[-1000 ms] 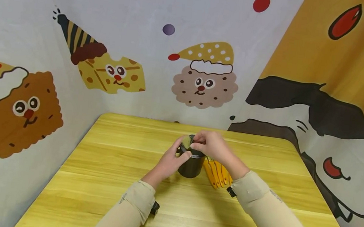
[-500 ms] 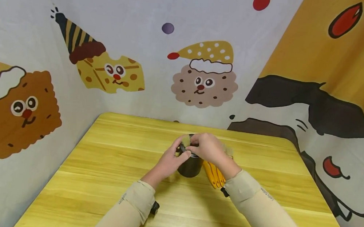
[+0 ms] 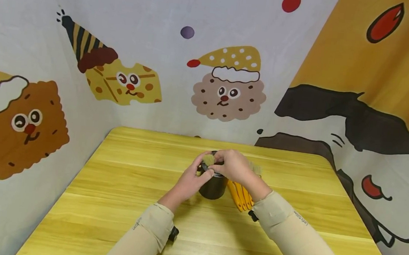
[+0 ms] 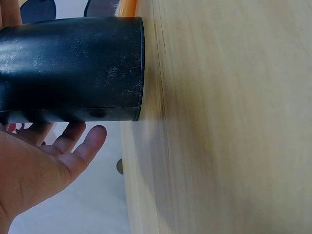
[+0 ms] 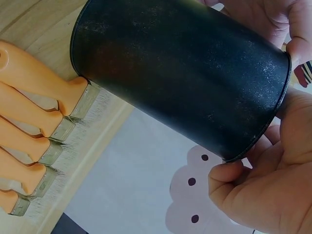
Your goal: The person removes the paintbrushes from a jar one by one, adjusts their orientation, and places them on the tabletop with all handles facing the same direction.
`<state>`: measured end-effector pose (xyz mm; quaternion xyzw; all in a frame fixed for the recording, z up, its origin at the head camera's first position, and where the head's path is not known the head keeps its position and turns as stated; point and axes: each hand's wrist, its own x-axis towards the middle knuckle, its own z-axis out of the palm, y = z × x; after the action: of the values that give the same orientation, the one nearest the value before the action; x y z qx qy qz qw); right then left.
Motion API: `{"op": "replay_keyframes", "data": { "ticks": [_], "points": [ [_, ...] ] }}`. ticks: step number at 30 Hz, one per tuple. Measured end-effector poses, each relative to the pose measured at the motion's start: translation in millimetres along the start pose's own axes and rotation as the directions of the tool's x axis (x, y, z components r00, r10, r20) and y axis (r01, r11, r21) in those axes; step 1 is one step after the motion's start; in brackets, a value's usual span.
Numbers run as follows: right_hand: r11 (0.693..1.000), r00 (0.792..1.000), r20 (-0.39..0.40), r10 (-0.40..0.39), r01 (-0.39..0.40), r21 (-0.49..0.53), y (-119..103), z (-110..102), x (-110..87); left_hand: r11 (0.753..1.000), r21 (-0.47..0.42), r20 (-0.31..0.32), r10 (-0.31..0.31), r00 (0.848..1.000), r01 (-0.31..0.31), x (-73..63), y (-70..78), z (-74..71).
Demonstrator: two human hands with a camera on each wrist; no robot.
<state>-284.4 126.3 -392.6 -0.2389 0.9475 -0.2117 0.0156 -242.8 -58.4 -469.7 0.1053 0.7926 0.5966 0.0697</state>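
A black cylindrical can (image 3: 213,189) stands upright on the table between my two hands. My left hand (image 3: 193,179) grips its upper left side, thumb at the near rim; in the left wrist view several fingers (image 4: 90,146) curve beside the dark wall. From the right, my right hand (image 3: 235,168) pinches the rim, and the right wrist view shows a curled fingertip (image 5: 226,171) right at the edge. Between the hands, at the can's mouth, a pale olive tuft (image 3: 208,159) sticks up, like brush bristles. Whatever lies inside the can is hidden by the hands.
Several flat paintbrushes with orange handles (image 5: 39,68) lie side by side just right of the can, bristles toward the far edge. The wooden table (image 3: 116,201) meets a cloth backdrop (image 3: 168,120) with cartoon prints at its back.
My right hand has come slightly left and down onto the can's rim, uncovering the brushes' bristles. The olive tuft looks lower and more fanned out. My left hand stays in place.
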Motion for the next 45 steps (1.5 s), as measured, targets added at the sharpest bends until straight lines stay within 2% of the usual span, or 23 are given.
{"op": "replay_keyframes", "data": {
  "ticks": [11, 15, 19, 23, 26, 30, 33, 35, 39, 42, 45],
  "points": [
    [0.998, 1.000, 0.018, 0.013, -0.014, 0.056, 0, -1, -0.9, 1.000, -0.009, 0.003, 0.001, 1.000, -0.001, 0.2, -0.6, -0.3],
    [0.983, 0.999, 0.050, 0.015, -0.024, 0.183, 3, -5, -1.6, 1.000, 0.007, 0.000, -0.008, 1.000, 0.008, 0.2, -2.0, -0.6],
    [0.936, 0.998, 0.055, 0.023, -0.041, 0.349, 6, -19, -4.8, 1.000, 0.011, -0.004, -0.004, 1.000, 0.004, 1.2, -2.9, -0.4],
    [0.909, 0.998, -0.049, 0.045, -0.020, 0.416, 8, -53, -12.9, 1.000, 0.000, -0.008, 0.025, 1.000, -0.025, 2.4, -2.3, 0.8],
    [0.897, 0.980, -0.159, 0.122, -0.040, 0.440, 18, -85, -23.1, 1.000, 0.006, -0.018, 0.031, 0.999, -0.031, 2.6, -2.2, 1.7],
    [0.876, 0.935, -0.247, 0.255, -0.115, 0.467, 54, -115, -41.5, 0.999, 0.020, -0.028, 0.032, 0.999, -0.031, 2.1, -2.0, 1.8],
    [0.876, 0.909, -0.236, 0.344, -0.220, 0.430, 95, -120, -54.0, 0.999, 0.026, -0.038, 0.032, 0.999, -0.031, 1.6, -1.8, 1.5],
    [0.865, 0.900, -0.180, 0.398, -0.302, 0.401, 126, -113, -61.2, 0.999, 0.028, -0.044, 0.028, 0.999, -0.027, 1.7, -2.2, 1.2],
    [0.825, 0.882, 0.008, 0.471, -0.444, 0.350, 182, -84, -73.1, 0.999, 0.028, -0.045, 0.022, 0.999, -0.021, 1.8, -2.7, 0.7],
    [0.804, 0.865, 0.105, 0.490, -0.495, 0.330, 209, -59, -78.4, 1.000, 0.025, -0.036, 0.016, 0.999, -0.015, 1.4, -1.3, 0.8],
    [0.803, 0.862, 0.130, 0.490, -0.505, 0.317, 223, -40, -78.6, 1.000, 0.020, -0.026, 0.015, 1.000, -0.015, 1.5, -0.1, 1.7]
  ]
}}
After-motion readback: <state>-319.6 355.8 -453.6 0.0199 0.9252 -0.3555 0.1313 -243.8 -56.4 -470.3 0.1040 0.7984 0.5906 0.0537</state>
